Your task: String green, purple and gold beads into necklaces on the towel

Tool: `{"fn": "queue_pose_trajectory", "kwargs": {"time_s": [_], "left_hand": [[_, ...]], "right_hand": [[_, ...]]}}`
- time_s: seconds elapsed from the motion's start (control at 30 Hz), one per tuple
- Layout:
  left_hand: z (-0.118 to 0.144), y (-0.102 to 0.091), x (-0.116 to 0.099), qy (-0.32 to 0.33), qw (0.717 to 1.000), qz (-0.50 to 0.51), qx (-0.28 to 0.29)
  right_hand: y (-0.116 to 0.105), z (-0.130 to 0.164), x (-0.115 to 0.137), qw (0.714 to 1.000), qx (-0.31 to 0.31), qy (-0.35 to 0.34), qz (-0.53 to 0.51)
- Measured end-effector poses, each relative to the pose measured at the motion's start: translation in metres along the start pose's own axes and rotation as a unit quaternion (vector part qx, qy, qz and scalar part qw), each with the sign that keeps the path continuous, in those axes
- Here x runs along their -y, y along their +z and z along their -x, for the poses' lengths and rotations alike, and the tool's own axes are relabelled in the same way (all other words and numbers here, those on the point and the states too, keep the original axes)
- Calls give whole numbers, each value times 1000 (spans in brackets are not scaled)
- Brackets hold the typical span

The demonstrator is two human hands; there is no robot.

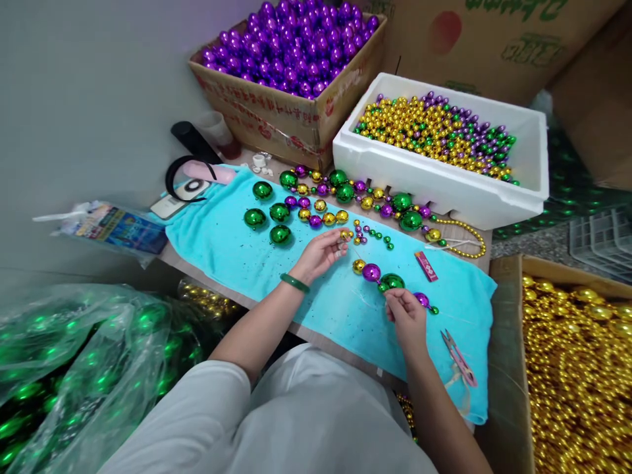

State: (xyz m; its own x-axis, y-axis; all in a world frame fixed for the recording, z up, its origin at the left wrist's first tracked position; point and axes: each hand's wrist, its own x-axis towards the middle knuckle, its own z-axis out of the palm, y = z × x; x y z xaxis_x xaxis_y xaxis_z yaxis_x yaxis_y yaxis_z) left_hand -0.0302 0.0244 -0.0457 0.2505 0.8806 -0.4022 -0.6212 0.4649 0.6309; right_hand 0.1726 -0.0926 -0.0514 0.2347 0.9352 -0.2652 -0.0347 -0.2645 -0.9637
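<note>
My left hand (324,255), with a green bangle (295,283) on its wrist, pinches a small gold bead (344,234) at its fingertips. A thin string seems to run from there to a bead strand (371,272) of gold, purple and green beads. My right hand (405,311) is closed on this strand beside its big green bead (392,282); a purple bead (421,299) shows past the fingers. Just beyond my left fingertips lie several small loose beads (378,235). Larger green balls (255,218) and gold and purple beads (315,221) rest on the turquoise towel (330,316).
A finished-looking bead necklace (409,220) lies along a white foam box (415,171) of small beads. Behind stands a carton (276,125) of purple balls. Pink thread snips (460,361) and a small pink packet (426,266) lie at right, a phone (172,205) at left.
</note>
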Motion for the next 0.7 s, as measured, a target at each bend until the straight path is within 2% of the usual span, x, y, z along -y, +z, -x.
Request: {"fn": "queue_pose_trajectory", "kwargs": {"time_s": [0.47,0.7], "left_hand": [[3,-3,-4,20,1000,13,-3],[10,4,1,93,992,-80,12]], "right_hand": [[0,1,-3,1000,-3,6,-2],[3,0,-3,999,5,31,-6]]}}
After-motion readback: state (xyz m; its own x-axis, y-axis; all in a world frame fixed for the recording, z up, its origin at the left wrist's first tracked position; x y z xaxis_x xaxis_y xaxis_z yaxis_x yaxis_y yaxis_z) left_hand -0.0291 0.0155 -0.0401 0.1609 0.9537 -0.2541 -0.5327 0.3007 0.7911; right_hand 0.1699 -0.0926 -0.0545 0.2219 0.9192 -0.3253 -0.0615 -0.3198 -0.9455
